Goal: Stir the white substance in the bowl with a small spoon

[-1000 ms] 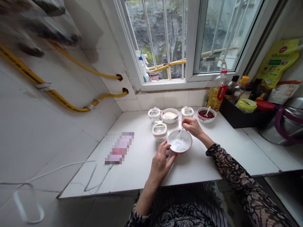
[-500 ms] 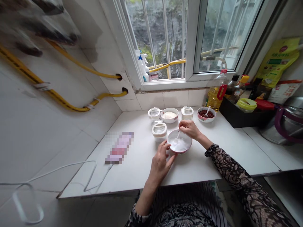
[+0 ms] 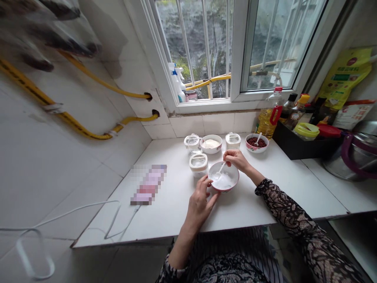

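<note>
A white bowl with a pink rim (image 3: 232, 187) stands on the white tiled counter (image 3: 250, 200), holding a smooth white mixture (image 3: 226, 182). My left hand (image 3: 200, 196) grips the near left side of the bowl's rim. My right hand (image 3: 236, 161) pinches the handle of a small white spoon (image 3: 219, 172), whose tip sits in the mixture. Just behind the bowl is a lidded glass jar (image 3: 198, 165). Farther back stand a bowl of pale paste (image 3: 211, 144) and a pink-rimmed bowl of red beans (image 3: 257, 143) with a spoon in it.
Two more lidded jars (image 3: 233, 140) stand along the back wall. A cooking oil bottle (image 3: 268, 116) and a black tray of condiments (image 3: 300, 146) are at back right, beside a steel pot (image 3: 353, 157). A pixelated object (image 3: 149, 184) and a white cable (image 3: 88, 212) lie left.
My right hand has shifted a little left over the bowl, moving the spoon through the mixture. My left hand and the bowl have stayed in place.
</note>
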`<state>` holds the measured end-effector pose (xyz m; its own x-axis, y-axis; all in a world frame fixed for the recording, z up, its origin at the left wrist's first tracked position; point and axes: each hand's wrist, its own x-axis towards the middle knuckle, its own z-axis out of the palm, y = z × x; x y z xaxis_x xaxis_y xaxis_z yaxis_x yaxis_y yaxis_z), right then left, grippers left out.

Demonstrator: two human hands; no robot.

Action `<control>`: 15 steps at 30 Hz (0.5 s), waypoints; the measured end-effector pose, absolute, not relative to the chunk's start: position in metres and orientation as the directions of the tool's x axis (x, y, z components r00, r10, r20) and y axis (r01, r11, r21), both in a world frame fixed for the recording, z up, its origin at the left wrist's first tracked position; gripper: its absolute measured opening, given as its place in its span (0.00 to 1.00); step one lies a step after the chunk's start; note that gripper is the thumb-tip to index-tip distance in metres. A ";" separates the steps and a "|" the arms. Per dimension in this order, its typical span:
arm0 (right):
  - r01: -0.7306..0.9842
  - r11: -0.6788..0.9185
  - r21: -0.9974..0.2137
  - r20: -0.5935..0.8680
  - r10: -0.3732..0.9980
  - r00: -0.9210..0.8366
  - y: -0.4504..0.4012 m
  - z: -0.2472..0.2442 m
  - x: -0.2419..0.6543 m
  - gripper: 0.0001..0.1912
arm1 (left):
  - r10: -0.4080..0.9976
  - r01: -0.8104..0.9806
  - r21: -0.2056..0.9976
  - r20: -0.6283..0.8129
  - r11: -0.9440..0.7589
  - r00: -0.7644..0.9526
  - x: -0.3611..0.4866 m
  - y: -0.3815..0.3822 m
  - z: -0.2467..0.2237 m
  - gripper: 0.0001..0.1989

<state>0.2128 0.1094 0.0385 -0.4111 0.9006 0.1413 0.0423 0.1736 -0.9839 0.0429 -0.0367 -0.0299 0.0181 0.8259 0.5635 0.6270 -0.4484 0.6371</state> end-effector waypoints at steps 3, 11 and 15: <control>0.014 0.138 -0.990 0.121 0.911 -0.394 0.110 0.040 0.213 0.04 | 0.833 0.622 0.645 0.553 -0.444 0.021 0.043 -0.037 -0.029 0.18; -0.074 0.059 -0.995 0.079 0.946 -0.313 0.110 0.046 0.213 0.03 | 0.822 0.641 0.621 0.568 -0.451 0.027 0.043 -0.037 -0.028 0.18; -0.111 0.099 -0.989 0.129 0.944 -0.305 0.105 0.047 0.210 0.06 | 0.825 0.647 0.623 0.565 -0.439 0.015 0.044 -0.036 -0.029 0.17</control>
<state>0.2098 0.1052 0.0471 -0.3049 0.9436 0.1287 -0.1107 0.0992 -0.9889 0.0442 -0.0363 -0.0286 0.0153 0.8252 0.5647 0.6475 -0.4385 0.6233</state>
